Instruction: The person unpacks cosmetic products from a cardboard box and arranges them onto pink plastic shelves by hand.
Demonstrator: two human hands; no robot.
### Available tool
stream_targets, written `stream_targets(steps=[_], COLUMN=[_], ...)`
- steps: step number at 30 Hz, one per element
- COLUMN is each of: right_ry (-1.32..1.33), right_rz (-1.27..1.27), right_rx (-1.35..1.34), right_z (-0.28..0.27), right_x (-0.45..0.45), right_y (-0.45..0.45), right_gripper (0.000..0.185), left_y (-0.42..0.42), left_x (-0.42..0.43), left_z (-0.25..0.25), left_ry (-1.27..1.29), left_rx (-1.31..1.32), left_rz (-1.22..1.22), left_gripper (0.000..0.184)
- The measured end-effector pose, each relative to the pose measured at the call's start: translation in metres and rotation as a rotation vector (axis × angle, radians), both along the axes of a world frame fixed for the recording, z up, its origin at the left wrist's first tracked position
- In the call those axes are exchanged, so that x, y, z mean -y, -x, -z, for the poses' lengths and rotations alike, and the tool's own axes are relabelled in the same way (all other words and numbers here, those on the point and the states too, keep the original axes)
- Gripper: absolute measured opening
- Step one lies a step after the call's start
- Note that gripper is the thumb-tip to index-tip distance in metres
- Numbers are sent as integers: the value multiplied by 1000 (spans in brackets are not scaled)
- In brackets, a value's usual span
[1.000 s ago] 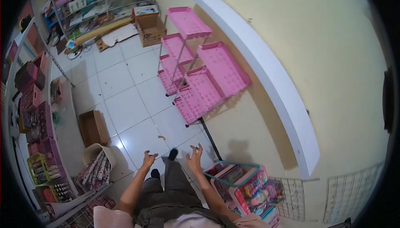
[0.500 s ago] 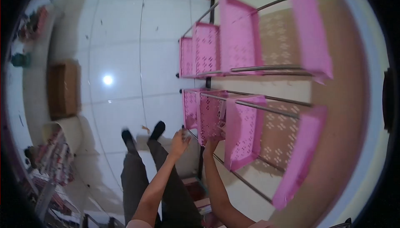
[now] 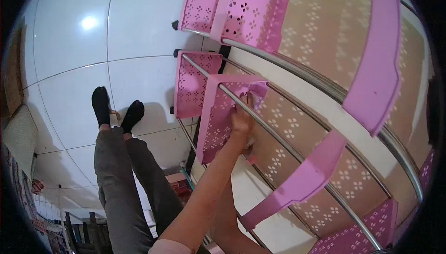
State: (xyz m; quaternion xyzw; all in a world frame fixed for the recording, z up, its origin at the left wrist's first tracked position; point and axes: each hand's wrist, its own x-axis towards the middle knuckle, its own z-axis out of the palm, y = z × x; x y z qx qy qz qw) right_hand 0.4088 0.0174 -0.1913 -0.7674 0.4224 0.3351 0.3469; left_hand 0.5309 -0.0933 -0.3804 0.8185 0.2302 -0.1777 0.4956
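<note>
My left hand (image 3: 242, 120) reaches between the metal rods into a pink perforated basket (image 3: 214, 128) of a tiered rack. Its fingers are bent and closed near the basket's far corner, and whatever they hold is too small and blurred to name. Behind my left forearm, my right hand (image 3: 250, 146) shows only in part, close to the basket's lower side. Its fingers are mostly hidden. A small pinkish bit shows beside it, too blurred to name.
A second pink rack (image 3: 260, 15) stands alongside, with a thick metal rod (image 3: 297, 66) between. Another pink tier (image 3: 297, 182) lies nearer me. My legs and dark socks (image 3: 133, 116) are on white tiles (image 3: 69, 87). A red box (image 3: 179, 184) sits by the wall.
The view has moved closer to the racks and turned. My left hand has gone from outside the rack's edge into the basket. My right hand is now mostly covered by my left arm.
</note>
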Motion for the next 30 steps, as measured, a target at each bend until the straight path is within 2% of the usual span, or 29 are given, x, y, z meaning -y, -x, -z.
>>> stream_targets(steps=[2, 5, 7, 11, 13, 14, 15, 16, 19, 20, 22, 23, 24, 25, 27, 30], right_ry=[-3, 17, 15, 25, 14, 2, -18, -29, -46, -92, -352, -270, -176, -253, -480, -791], right_rz=[49, 120, 191, 267, 263, 249, 230, 177, -65, 38, -39, -227, -431, -481, -853, -1094], right_rx=[62, 178, 305, 532, 596, 611, 626, 642, 752, 751, 658, 530, 410, 425, 572, 459], right_z=[13, 43, 76, 152, 172, 175, 175, 168, 146, 94, 61, 22, -23, -35, -54, -185], right_x=[16, 53, 91, 154, 161, 158, 149, 140, 105, 52, 16, -12, -37, -51, -68, -120], right_y=[1, 11, 16, 18, 22, 26, 32, 42, 83, 86, 125, 134, 144, 160, 206, 267], right_gripper=[36, 38, 39, 42, 43, 44, 45, 46, 49, 44, 34, 34, 33, 33, 34, 33], left_y=[0, 9, 14, 37, 54, 68, 86, 102, 156, 176, 227, 254, 282, 313, 378, 484], left_x=[3, 5, -13, -44, -64, -70, -73, -78, -130, -155, -204, -222, -246, -259, -282, -295], left_z=[4, 6, -2, -15, -38, -49, -58, -67, -105, -123, -174, -192, -226, -245, -287, -351], left_ry=[7, 69, 373, 481, 560, 519, 470, 416, 354, 331, 380, 248, 230, 128, 99, -51], left_rx=[-65, 17, -25, 3, -86, -80, 55, 202, 244, 250, 222, 301, 205, 243, 281, 464], left_rz=[79, 54, -151, -60, -29, -30, -130, -226, -356, -428, -652, -761, -838, -916, -1119, -1435], left_gripper=[75, 77, 48, 50, 50, 50, 51, 51, 49, 47, 47, 50, 49, 46, 45, 48])
